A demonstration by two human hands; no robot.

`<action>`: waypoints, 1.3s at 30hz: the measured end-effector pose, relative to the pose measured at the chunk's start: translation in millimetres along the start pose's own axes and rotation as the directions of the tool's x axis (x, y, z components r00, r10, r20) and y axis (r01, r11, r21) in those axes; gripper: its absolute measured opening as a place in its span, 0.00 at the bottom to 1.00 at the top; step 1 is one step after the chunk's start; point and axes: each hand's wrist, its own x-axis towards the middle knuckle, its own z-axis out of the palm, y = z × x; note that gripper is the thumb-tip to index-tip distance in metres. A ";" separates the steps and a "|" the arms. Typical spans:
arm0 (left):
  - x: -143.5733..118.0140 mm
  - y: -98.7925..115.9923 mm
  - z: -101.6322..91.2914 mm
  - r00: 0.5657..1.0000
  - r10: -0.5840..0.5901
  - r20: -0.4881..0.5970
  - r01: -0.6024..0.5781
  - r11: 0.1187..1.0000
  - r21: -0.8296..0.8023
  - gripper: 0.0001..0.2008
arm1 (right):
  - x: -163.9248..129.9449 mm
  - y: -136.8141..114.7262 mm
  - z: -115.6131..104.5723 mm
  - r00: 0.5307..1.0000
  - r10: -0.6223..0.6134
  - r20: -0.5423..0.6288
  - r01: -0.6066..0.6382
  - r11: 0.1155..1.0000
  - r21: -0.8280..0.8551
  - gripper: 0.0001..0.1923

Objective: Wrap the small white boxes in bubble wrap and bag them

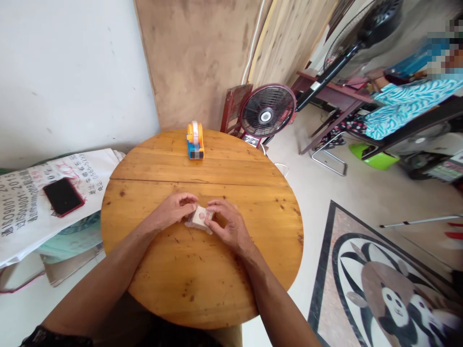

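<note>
A small pale packet in clear wrapping (pixel 198 218) lies on the round wooden table (pixel 202 284), near its middle. My left hand (pixel 174 208) grips the packet's left side with curled fingers. My right hand (pixel 227 222) pinches its right side between thumb and fingertips. Much of the packet is hidden under my fingers. An orange and blue tape dispenser (pixel 195 140) with a white roll stands upright at the far edge of the table, well apart from both hands.
Left of the table a printed white sack (pixel 32 202) carries a dark phone in a red case (pixel 63 196). A floor fan (pixel 267 112) and a chair stand behind the table. A seated person in a patterned top (pixel 408 101) is at far right.
</note>
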 end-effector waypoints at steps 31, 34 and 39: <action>-2.0 -9.7 15.6 0.915 0.397 0.068 -0.391 0.834 0.389 0.39 | 17.9 -18.0 -13.6 0.967 0.231 -0.108 -0.199 0.949 0.246 0.08; -0.3 -9.7 16.6 0.904 0.422 0.070 -0.418 0.835 0.359 0.41 | 29.5 -18.3 -18.9 0.978 0.198 -0.065 -0.182 0.963 0.196 0.08; 0.4 -10.6 19.1 0.906 0.419 0.062 -0.410 0.830 0.379 0.45 | 60.2 -1.4 -21.9 0.976 0.207 -0.068 -0.190 0.962 0.193 0.10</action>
